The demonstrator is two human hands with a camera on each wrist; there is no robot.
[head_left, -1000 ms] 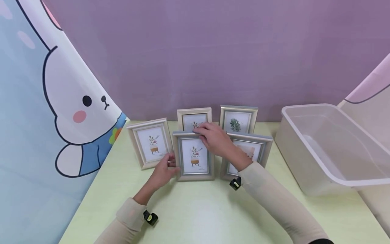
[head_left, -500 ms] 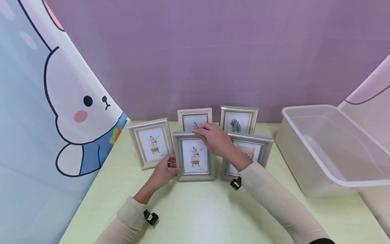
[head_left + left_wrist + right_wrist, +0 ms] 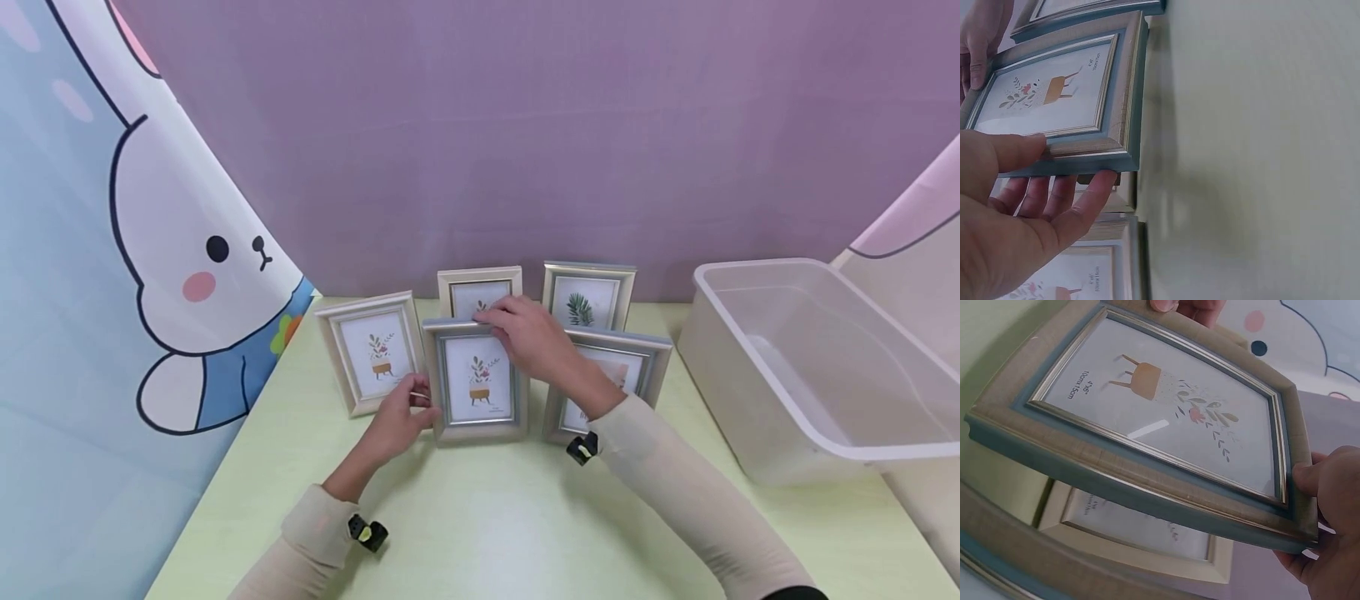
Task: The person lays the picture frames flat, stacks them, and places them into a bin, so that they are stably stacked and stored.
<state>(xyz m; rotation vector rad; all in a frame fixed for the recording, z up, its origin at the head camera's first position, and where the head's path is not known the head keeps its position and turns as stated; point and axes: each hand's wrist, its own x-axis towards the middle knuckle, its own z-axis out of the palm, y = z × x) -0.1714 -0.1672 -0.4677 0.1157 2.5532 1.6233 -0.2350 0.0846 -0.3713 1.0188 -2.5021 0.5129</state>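
A grey-blue and tan picture frame [image 3: 477, 381] with a potted-plant print stands at the front middle of the table. My left hand [image 3: 397, 421] holds its lower left side, thumb [image 3: 1019, 152] on the front and fingers reaching behind. My right hand [image 3: 528, 337] pinches its top edge near the right corner, as the right wrist view also shows with the thumb [image 3: 1310, 478] on the front. A cream frame [image 3: 372, 354] stands to the left. Behind are another cream frame [image 3: 461, 292] and a frame with a green leaf print [image 3: 585, 300]. My right forearm partly hides a grey-blue frame [image 3: 648, 367].
A translucent plastic bin [image 3: 735, 383] stands on the right side of the pale green table [image 3: 480, 525]. A purple curtain [image 3: 487, 150] hangs behind, and a cartoon rabbit cloth [image 3: 187, 250] borders the left side.
Over the last half second the held picture frame has shifted slightly left and its top has risen a little, both hands moving with it. The other frames and the bin stay put.
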